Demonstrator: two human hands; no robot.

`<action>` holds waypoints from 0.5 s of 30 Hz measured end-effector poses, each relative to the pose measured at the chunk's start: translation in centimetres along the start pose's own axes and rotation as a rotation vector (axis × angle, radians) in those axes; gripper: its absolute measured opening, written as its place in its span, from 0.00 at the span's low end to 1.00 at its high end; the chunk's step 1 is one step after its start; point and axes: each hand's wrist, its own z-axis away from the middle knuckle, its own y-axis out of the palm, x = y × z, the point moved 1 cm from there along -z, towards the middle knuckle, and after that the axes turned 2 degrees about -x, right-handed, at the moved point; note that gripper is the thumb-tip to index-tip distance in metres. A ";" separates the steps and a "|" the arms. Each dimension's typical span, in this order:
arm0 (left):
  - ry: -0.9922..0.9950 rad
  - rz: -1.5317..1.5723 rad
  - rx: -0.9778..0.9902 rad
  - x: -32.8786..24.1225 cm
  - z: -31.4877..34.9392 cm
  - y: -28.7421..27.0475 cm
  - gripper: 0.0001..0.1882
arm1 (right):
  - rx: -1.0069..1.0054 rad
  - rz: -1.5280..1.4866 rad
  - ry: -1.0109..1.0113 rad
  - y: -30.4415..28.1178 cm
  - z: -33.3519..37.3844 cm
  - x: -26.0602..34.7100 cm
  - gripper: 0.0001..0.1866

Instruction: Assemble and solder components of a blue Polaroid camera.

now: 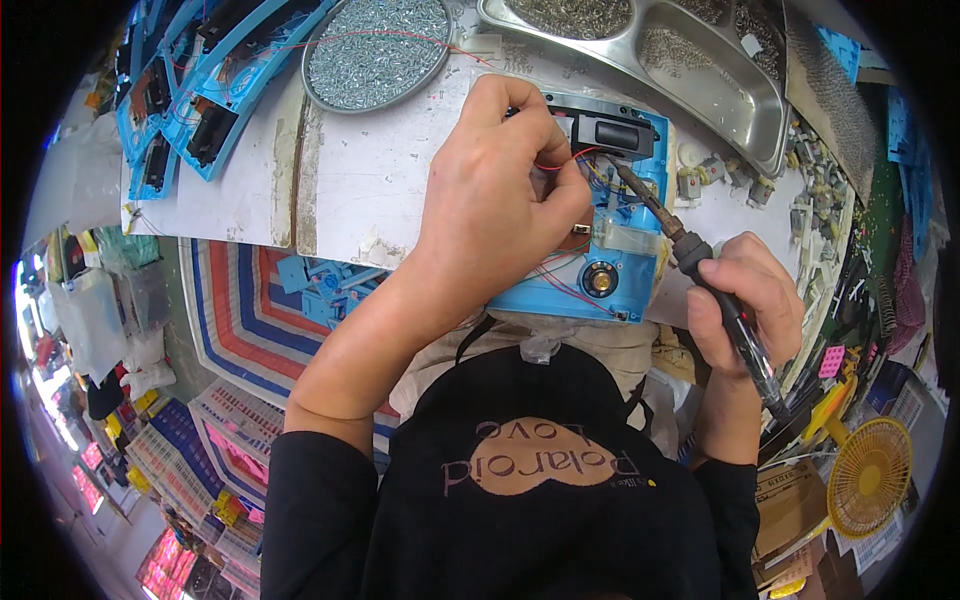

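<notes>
My right hand (755, 300) grips a soldering iron (738, 330) by its black handle. The iron's tip points up and left, into the wiring (606, 180) of an open blue plastic housing (515, 300). Over that housing is my left hand (500, 195), its thumb and fingers pinched at a thin red wire (585, 152); the exact grip is partly hidden by the fingers. A black box-shaped part (612, 135) is fitted at the housing's far end. Nearer me sits a round black part with a brass-coloured centre (600, 280).
A grey round tray of screws (375, 55) stands beyond my left hand. Farther right is a steel compartment tray (715, 95) with small metal parts. More blue housings (205, 125) are stacked at the far left. Small motors (690, 185) lie right of the work; a yellow fan (868, 475) stands lower right.
</notes>
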 end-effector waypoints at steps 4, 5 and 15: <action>0.008 -0.007 -0.014 -0.1 0.0 0.0 0.04 | 0.008 -0.003 0.002 -0.1 -0.1 0.0 0.14; 0.002 -0.008 -0.017 -0.1 0.1 0.1 0.04 | 0.010 -0.005 0.002 -0.1 -0.2 0.0 0.14; 0.037 -0.060 -0.066 -0.1 -0.1 0.6 0.04 | 0.012 0.025 0.001 0.2 -0.3 -0.5 0.15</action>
